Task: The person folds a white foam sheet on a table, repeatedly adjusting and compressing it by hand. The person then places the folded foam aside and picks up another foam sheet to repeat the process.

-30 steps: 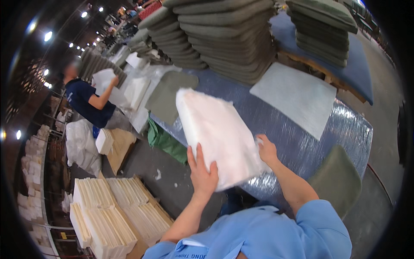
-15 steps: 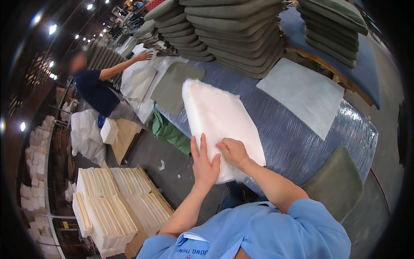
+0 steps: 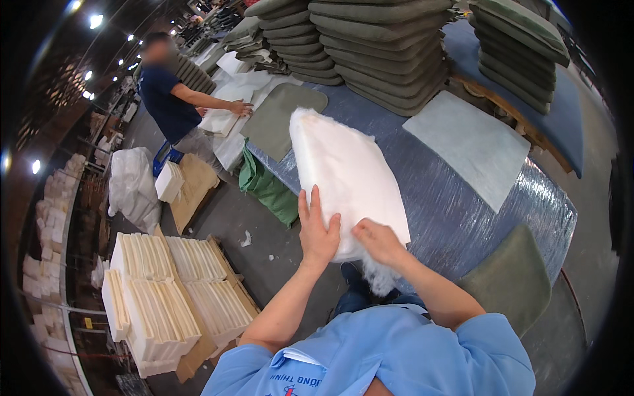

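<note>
A white padded cushion (image 3: 347, 178) wrapped in fluffy wadding lies on the plastic-covered table, its near end toward me. My left hand (image 3: 320, 231) rests on its near left edge, fingers stretched and thumb apart. At the near right part of the cushion is my right hand (image 3: 380, 241), its fingers curled in and slightly blurred; what they hold, if anything, is hidden. Below that hand a loose tuft of white wadding (image 3: 381, 277) hangs off the near edge. A flat grey-green pad (image 3: 287, 109) lies beyond the cushion, and a pale sheet (image 3: 469, 148) to its right.
Tall stacks of grey-green cushions (image 3: 389, 53) stand at the back of the blue table (image 3: 456, 218). Another cushion (image 3: 515, 280) leans at the near right. Cream foam slabs (image 3: 162, 297) sit on a pallet at left. A co-worker (image 3: 168, 99) stands far left beside a green sack (image 3: 267, 188).
My right hand has shifted slightly right and down, and the wadding tuft now hangs lower. My left hand stays on the cushion. The co-worker has straightened and lowered an arm toward white sheets.
</note>
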A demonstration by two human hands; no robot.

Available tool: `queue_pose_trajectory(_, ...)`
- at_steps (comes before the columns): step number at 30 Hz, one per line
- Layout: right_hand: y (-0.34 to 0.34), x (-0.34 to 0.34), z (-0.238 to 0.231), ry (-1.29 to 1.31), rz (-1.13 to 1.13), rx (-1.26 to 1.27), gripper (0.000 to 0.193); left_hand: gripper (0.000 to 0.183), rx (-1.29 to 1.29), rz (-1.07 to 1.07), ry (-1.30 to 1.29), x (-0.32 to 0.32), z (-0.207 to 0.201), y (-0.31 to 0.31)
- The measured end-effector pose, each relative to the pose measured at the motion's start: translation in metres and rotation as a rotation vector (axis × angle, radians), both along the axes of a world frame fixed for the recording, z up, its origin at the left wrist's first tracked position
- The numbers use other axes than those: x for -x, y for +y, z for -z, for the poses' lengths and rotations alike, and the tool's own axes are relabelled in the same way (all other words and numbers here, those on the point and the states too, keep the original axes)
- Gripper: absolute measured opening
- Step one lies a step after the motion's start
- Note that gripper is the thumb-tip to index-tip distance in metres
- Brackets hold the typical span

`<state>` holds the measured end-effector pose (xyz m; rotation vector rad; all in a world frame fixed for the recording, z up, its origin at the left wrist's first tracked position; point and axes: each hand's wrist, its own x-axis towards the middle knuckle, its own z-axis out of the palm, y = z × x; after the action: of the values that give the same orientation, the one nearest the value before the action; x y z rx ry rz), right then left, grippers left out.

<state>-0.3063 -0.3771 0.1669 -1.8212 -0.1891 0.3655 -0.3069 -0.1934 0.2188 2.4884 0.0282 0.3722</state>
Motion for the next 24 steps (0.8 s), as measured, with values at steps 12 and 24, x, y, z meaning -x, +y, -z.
queue_pose_trajectory(12, -0.071, -0.056, 0.079, -0.194, 0.284, 0.483, 0.030, 0.077, 0.045, 0.093, -0.016, -0.009, -0.013, -0.028)
queue_pose_trajectory(24, -0.009, 0.003, -0.027, -0.384, -0.255, 0.048, 0.026, 0.073, 0.040, -0.018, -0.017, -0.004, -0.011, -0.016)
